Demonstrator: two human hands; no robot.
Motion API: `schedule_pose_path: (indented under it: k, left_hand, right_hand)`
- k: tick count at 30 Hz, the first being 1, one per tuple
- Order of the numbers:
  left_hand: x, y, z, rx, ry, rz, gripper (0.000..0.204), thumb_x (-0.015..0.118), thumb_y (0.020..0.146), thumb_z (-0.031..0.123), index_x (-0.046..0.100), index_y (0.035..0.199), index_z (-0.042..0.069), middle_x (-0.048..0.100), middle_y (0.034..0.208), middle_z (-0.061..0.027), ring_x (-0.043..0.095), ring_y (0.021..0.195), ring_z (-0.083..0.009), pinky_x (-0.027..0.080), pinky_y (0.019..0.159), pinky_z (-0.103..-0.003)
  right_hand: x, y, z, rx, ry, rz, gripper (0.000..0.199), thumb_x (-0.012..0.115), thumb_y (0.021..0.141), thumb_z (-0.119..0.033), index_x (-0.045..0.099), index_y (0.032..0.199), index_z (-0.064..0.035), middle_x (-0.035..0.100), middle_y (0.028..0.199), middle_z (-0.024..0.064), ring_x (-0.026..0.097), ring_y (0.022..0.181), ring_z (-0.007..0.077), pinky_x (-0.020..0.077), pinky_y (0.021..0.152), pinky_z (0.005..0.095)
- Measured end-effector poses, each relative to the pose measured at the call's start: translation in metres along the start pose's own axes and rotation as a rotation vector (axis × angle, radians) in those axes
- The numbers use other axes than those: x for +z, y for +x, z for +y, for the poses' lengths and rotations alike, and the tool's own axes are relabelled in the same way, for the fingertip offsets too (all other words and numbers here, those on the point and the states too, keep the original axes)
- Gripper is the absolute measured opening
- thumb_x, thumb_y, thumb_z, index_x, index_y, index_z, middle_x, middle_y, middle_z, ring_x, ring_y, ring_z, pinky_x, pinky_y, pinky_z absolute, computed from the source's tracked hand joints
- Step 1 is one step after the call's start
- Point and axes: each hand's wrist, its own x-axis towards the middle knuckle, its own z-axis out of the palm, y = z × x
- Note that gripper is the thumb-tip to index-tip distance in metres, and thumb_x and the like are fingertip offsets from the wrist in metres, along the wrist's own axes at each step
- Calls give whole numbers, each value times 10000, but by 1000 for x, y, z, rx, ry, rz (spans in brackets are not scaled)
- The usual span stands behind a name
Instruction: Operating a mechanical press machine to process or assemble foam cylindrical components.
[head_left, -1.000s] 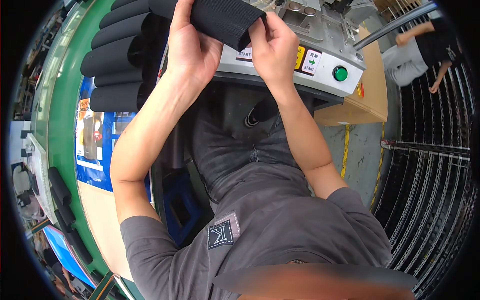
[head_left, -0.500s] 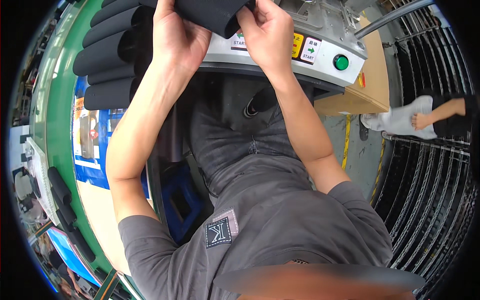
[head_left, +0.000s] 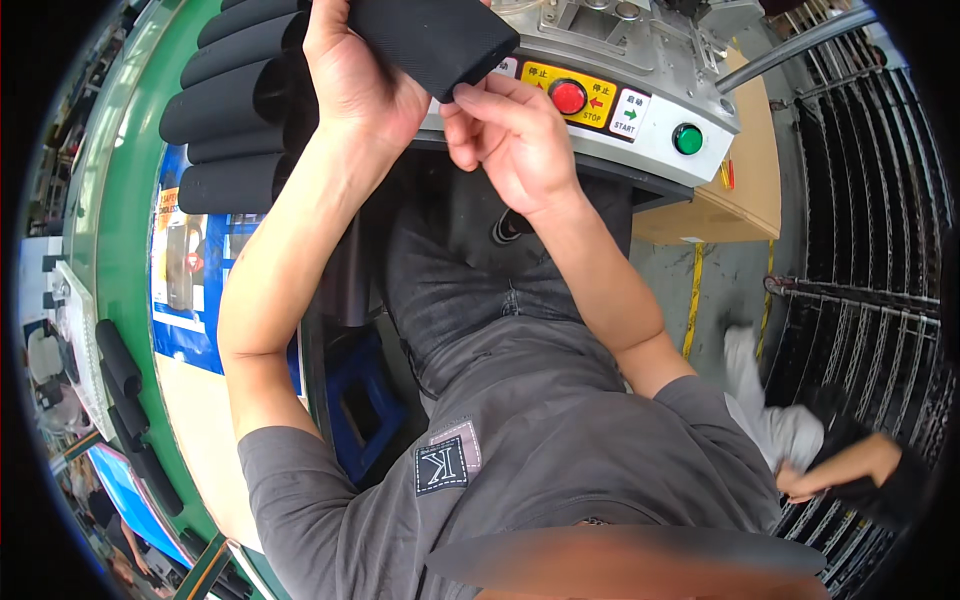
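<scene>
A black, finely ribbed fabric sleeve point(head_left: 430, 45) is tilted in front of the machine, its upper part cut off by the picture's edge. My left hand point(head_left: 365, 95) grips it from the left, with the fingers mostly hidden behind it. At the sleeve's lower corner, my right hand point(head_left: 525, 145) has its thumb and fingertips closed on the edge, palm partly turned up. Close by on the left, several similar black sleeves point(head_left: 230, 185) lie in a stacked row.
Beyond my hands stands a machine with a grey front panel point(head_left: 655, 150), a red button point(head_left: 568, 96) and a green button point(head_left: 688, 139). A cardboard box point(head_left: 735, 205) is at its right. Wire racks point(head_left: 850, 330) line the right side, where another person point(head_left: 850, 465) bends down.
The sleeve has turned, showing more of its ribbed side. My right hand has moved down and rolled palm up at its edge, uncovering the red button. The other person has moved nearer.
</scene>
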Motion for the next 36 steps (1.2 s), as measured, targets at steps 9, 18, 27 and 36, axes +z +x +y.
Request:
schedule_pose_path:
  k: [9, 18, 27, 36]
  left_hand:
    - [-1, -4, -5, -9, -5, 3, 383, 758, 1056, 420, 716, 1169, 57, 740, 1066, -39, 705, 937, -126, 569, 897, -284]
    - [-1, -3, -6, -11, -11, 7, 383, 757, 1056, 420, 714, 1165, 56, 737, 1059, -41, 703, 932, -126, 567, 889, -287]
    - [1, -5, -11, -12, -17, 21, 384, 756, 1057, 421, 712, 1162, 54, 733, 1052, -42, 700, 927, -126, 565, 881, -290]
    - [4, -4, -9, -13, -6, 2, 384, 755, 1057, 421, 709, 1158, 53, 729, 1045, -44, 698, 922, -125, 564, 874, -293]
  right_hand:
    - [-8, 6, -38, -313, -755, 189, 225, 674, 1034, -126, 767, 908, 36, 751, 751, 106, 628, 544, 150, 503, 543, 250]
    - [-12, 8, -22, -245, -453, 119, 171, 621, 1041, -60, 747, 973, 33, 718, 746, 101, 617, 585, 145, 483, 551, 240]
    - [-10, 12, -10, -345, -646, 231, 166, 608, 1029, -74, 727, 947, 6, 715, 715, 73, 597, 545, 132, 494, 548, 255]
    - [-16, 10, -15, -258, -426, 152, 190, 594, 1058, -83, 713, 936, 1, 721, 740, 88, 606, 576, 142, 501, 577, 256]
